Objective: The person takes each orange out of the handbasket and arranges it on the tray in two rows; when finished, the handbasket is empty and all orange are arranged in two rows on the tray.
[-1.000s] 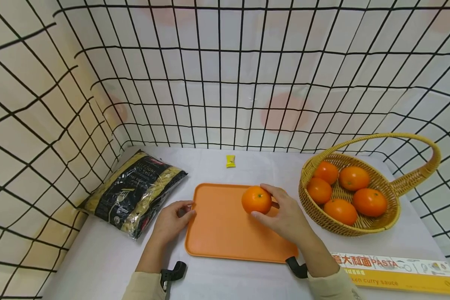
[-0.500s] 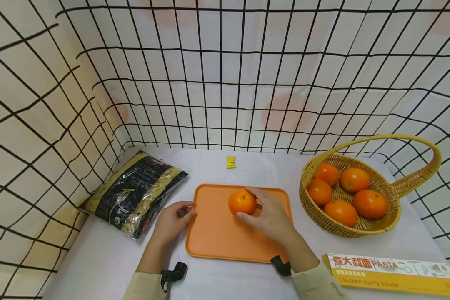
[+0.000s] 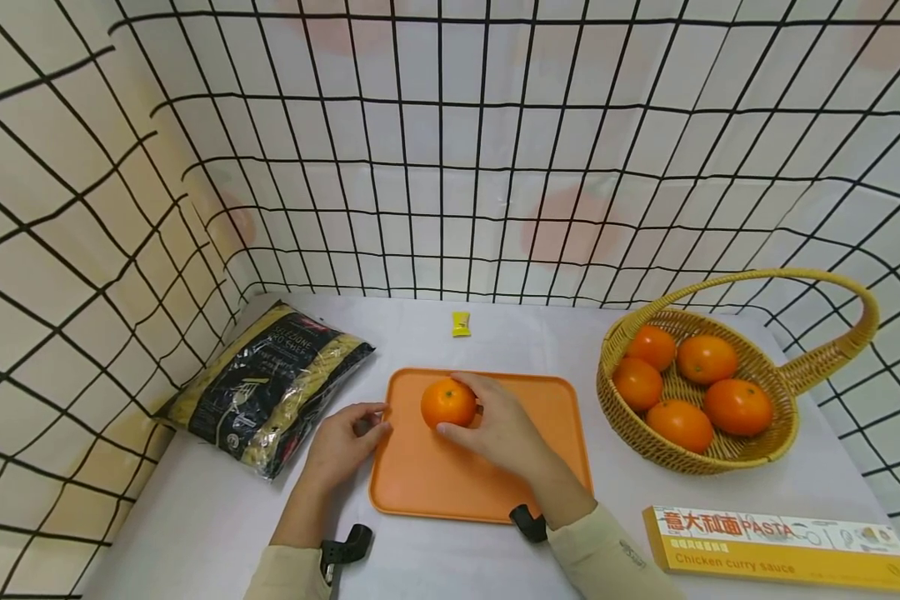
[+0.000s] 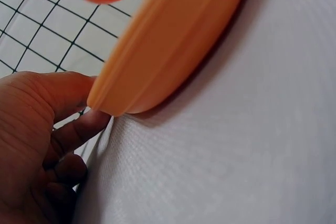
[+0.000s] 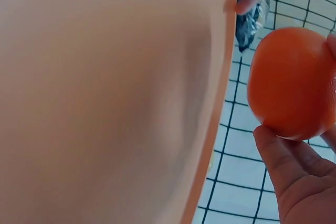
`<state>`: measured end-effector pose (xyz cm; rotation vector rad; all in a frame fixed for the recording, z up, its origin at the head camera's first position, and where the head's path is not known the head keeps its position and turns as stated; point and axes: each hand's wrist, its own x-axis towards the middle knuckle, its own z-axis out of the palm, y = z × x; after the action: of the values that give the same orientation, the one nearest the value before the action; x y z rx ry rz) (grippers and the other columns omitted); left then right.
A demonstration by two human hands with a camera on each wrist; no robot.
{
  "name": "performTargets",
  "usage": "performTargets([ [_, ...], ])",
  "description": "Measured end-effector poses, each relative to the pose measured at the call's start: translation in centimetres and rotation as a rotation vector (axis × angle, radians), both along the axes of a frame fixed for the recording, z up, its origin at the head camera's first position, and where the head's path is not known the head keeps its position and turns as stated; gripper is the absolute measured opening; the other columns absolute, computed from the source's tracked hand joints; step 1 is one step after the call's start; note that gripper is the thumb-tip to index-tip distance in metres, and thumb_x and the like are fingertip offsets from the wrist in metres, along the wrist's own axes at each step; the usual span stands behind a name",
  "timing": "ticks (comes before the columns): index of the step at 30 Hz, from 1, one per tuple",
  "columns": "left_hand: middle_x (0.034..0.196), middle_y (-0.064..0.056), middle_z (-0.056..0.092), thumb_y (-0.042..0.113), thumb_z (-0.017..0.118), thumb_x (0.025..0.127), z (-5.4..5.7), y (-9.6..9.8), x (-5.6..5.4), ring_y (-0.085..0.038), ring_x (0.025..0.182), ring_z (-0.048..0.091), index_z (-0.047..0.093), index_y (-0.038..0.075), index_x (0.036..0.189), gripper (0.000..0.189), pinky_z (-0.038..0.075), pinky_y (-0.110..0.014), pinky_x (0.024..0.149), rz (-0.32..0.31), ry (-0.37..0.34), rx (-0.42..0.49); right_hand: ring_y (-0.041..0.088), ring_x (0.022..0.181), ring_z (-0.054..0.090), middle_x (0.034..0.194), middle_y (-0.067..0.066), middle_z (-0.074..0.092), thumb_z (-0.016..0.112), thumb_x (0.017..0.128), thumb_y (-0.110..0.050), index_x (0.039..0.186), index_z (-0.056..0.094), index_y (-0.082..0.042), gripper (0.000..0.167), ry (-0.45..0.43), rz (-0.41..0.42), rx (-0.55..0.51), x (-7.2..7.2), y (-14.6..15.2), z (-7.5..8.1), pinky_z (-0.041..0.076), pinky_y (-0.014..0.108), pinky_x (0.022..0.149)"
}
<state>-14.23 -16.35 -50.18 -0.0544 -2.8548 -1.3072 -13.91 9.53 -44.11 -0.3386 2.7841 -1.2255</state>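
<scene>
i hold an orange [image 3: 447, 403] clamped in my right grip [image 3: 498, 429], the tray [image 3: 457, 483] beneath it; leftward, my left grip [image 3: 343, 444] pinches the tray's edge.

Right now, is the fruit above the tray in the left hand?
No, the right hand holds that orange fruit, while the left hand grips the tray.

bag [image 3: 270, 383] left of tray [image 3: 435, 483] | basket [image 3: 630, 435] right, oranges [image 3: 680, 426] inside | packet [image 3: 461, 324] behind | box [image 3: 783, 548] before basket
</scene>
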Motion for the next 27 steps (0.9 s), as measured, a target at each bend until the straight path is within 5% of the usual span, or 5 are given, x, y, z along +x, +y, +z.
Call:
performTargets([
  [14, 0.094, 0.002, 0.070, 0.026, 0.079, 0.090, 0.2, 0.0, -0.1, -0.012, 0.079, 0.056, 0.075, 0.021, 0.120, 0.031, 0.046, -0.028, 0.074, -0.005, -0.010, -0.015, 0.023, 0.120, 0.061, 0.147, -0.001, 0.056, 0.082, 0.083, -0.047, 0.148, 0.051, -0.024, 0.076, -0.087, 0.020, 0.020, -2.9, -3.0, 0.6, 0.052, 0.044, 0.103],
  [27, 0.093, 0.003, 0.069, 0.026, 0.079, 0.090, -0.1, -0.1, -0.3, -0.012, 0.079, 0.055, 0.075, 0.021, 0.119, 0.030, 0.044, -0.028, 0.072, -0.009, 0.000, -0.024, 0.026, 0.113, 0.059, 0.140, 0.006, 0.059, 0.082, 0.083, -0.047, 0.146, 0.053, -0.019, 0.075, -0.089, 0.016, 0.020, -5.4, -4.6, -0.7, 0.053, 0.045, 0.099],
])
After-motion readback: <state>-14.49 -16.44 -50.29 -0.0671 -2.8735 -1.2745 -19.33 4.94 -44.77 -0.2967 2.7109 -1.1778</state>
